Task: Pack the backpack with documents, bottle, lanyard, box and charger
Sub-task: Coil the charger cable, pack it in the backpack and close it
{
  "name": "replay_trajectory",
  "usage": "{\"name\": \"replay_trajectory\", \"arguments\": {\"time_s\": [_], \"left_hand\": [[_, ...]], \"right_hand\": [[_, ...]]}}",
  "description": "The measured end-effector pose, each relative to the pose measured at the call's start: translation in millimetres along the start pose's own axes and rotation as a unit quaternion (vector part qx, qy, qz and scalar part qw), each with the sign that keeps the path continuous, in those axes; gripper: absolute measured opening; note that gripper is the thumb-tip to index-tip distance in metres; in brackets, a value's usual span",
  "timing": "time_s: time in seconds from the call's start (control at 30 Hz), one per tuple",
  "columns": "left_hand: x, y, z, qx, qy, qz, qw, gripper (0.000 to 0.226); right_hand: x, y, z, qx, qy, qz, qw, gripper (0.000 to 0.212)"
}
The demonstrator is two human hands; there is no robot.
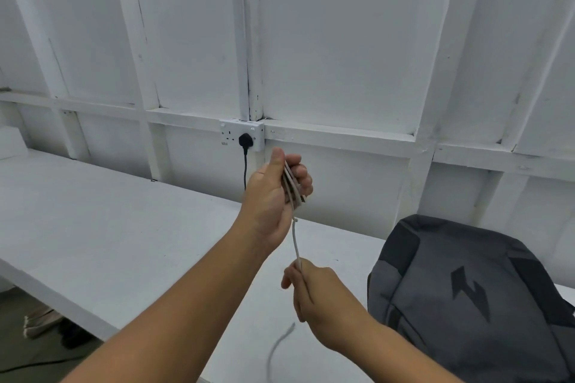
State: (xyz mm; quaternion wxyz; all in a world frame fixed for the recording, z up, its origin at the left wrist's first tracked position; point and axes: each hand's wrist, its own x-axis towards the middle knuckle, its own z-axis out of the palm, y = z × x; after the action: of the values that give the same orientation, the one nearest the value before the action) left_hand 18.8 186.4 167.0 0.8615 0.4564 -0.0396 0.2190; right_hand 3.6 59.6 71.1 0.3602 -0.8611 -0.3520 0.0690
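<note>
Though blurred, thin coiled cable (292, 183)

Two bare forearms in frame, no sleeves visible up to the frame edge. Left hand (273, 193) and right hand (320, 298): no gloves, no rings, no watch or wristband on either wrist. Nails short, unpainted where they show on the left fingers (303, 171). No tattoos, plasters or markings on the parts in view. Forearms smooth, no visible jewellery. Upper arms, torso and clothing are out of frame, so can't tell what is worn.
</note>
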Motion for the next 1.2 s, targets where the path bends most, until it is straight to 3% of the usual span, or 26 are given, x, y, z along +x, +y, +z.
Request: {"name": "replay_trajectory", "arguments": {"time_s": [0.07, 0.13, 0.27, 0.3, 0.4, 0.47, 0.67, 0.8, 0.87, 1.0, 1.1, 1.2], "left_hand": [[4.8, -5.2, -7.3, 0.098, -0.018, 0.024, 0.995, 0.041], [5.2, -11.3, -16.4, 0.247, -0.058, 0.066, 0.965, 0.042], [0.9, -25.4, -40.1, 0.518, -0.127, 0.122, 0.837, 0.046], [0.4, -26.5, -47.1, 0.538, -0.138, 0.103, 0.825, 0.048], [-11.9, -29.5, -59.1, 0.505, -0.197, -0.002, 0.840, 0.060], [-28.6, -34.0, -57.0, 0.443, -0.221, -0.058, 0.867, 0.065], [-68.3, -38.6, -44.3, 0.195, -0.215, -0.119, 0.949, 0.058], [-69.7, -24.5, -32.8, 0.078, -0.223, -0.122, 0.964, 0.056], [-64.5, -18.6, -29.2, 0.048, -0.226, -0.108, 0.967, 0.057], [-52.9, -14.8, -22.9, 0.008, -0.202, -0.091, 0.975, 0.063], [-39.2, -9.6, -21.6, 0.004, -0.162, -0.088, 0.983, 0.066], [-25.7, -11.0, -24.6, 0.090, -0.132, -0.067, 0.985, 0.051]], "right_hand": [[-5.0, -6.9, -6.6, -0.028, -0.018, 0.008, 0.999, 0.037], [-10.7, -14.6, -16.9, -0.042, -0.030, 0.016, 0.999, 0.038], [-22.3, -35.8, -56.6, -0.137, -0.024, -0.002, 0.990, 0.036], [-22.5, -42.2, -69.1, -0.189, -0.024, -0.019, 0.981, 0.034], [-7.7, -53.5, -104.2, -0.341, 0.013, -0.092, 0.936, 0.024], [11.3, -45.5, -123.2, -0.369, 0.064, -0.126, 0.919, 0.027], [51.4, -4.2, -130.2, -0.132, 0.055, -0.152, 0.978, 0.042], [47.4, 19.1, -81.1, 0.027, 0.069, -0.144, 0.987, 0.032], [38.3, 21.1, -51.2, 0.096, 0.077, -0.129, 0.984, 0.027], [16.8, 0.9, -15.4, 0.213, 0.062, -0.050, 0.974, 0.038], [4.2, -1.5, 0.2, 0.227, 0.032, -0.010, 0.973, 0.034], [-8.1, -4.7, 1.0, 0.177, 0.006, 0.026, 0.984, 0.024]]}}
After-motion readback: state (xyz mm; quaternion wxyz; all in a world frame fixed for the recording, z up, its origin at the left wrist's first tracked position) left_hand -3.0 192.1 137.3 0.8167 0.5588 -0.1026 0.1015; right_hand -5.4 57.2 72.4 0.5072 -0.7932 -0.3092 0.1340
